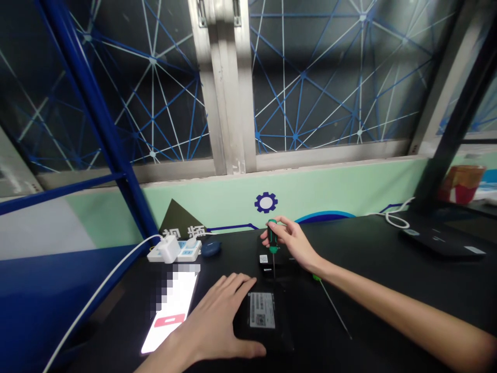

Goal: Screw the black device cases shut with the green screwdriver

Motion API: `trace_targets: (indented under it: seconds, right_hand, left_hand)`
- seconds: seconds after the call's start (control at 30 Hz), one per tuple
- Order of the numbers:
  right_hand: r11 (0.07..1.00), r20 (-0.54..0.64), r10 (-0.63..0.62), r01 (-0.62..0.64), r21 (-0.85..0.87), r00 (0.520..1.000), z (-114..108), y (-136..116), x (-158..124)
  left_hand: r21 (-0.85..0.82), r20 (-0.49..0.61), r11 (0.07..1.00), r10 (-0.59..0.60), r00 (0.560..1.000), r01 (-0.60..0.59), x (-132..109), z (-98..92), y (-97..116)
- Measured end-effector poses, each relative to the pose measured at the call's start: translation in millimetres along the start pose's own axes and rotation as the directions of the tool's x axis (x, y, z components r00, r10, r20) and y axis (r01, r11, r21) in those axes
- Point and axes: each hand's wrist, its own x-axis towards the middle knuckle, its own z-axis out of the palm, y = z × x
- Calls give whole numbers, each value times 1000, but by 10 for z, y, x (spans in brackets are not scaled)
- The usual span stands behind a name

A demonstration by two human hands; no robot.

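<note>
My right hand is shut on a green-and-black screwdriver, held upright with its thin shaft pointing down. The shaft's tip is near a small black box with a white sticker, and I cannot tell if they touch. My left hand lies flat on the corner of a black device with a grey label, its fingers spread. A second, long thin screwdriver with a green end lies on the table to the right.
A lit phone lies left of my left hand. Behind it stand a white power strip with a white plug, and a dark blue pouch. A black laptop sits at the right on the black table.
</note>
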Motion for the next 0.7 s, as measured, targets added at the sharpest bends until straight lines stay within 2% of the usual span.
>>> trace_targets:
  seconds: [0.23,0.5,0.7]
  right_hand:
    - [995,-26,42,-39,90,999,100,0,48]
    - [944,56,241,-248,220,969,145,16,243]
    - [916,107,257,-278,291,960,181,75,308]
  left_hand:
    - [-39,-21,998,46,999,-46,20,77,-45]
    - [-38,-57,994,103,993,-105,57,91,-35]
    - [-43,-62,993,111,992,-114,49,98,-36]
